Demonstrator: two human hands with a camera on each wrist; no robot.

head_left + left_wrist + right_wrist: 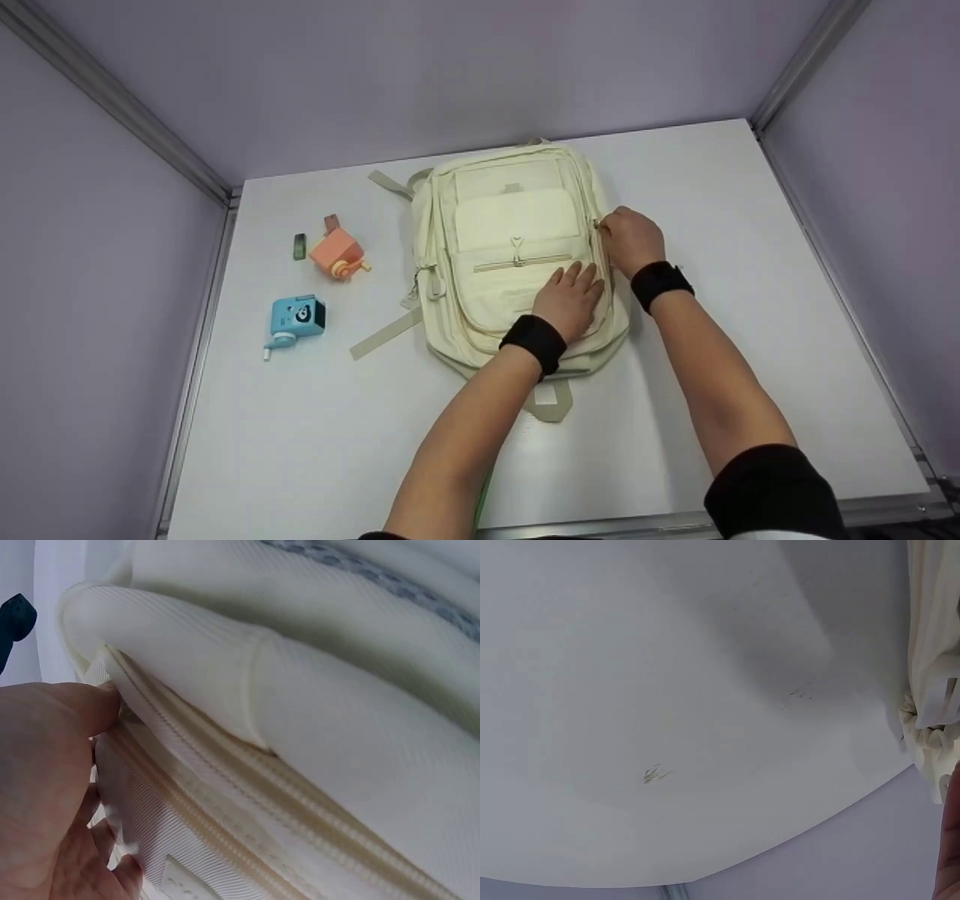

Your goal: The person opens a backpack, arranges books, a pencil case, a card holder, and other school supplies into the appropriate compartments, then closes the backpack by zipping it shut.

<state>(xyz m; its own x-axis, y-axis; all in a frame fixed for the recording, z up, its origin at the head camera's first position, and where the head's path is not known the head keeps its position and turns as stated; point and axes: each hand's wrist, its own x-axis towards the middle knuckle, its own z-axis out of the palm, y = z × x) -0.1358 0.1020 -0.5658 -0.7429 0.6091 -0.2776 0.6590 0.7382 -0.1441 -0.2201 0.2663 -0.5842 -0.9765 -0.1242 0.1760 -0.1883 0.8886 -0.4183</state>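
A cream backpack [517,217] lies front side up on the white table. My left hand [568,304] rests on its lower front pocket with the fingers spread. In the left wrist view the left thumb [94,705] touches the fabric beside a zipper [195,735]. At the backpack's right edge, my right hand [634,238] has its fingers bent and pinches a small zipper pull [597,223]. The right wrist view catches only a sliver of the right hand [949,840] beside the bag's side, so its fingertips are hidden there.
Left of the backpack lie a blue hand-crank sharpener [294,316], an orange hand-crank sharpener [337,251] and a small green item [299,247]. A strap [386,334] sticks out toward them. Pale walls [480,75] enclose the table's back and sides.
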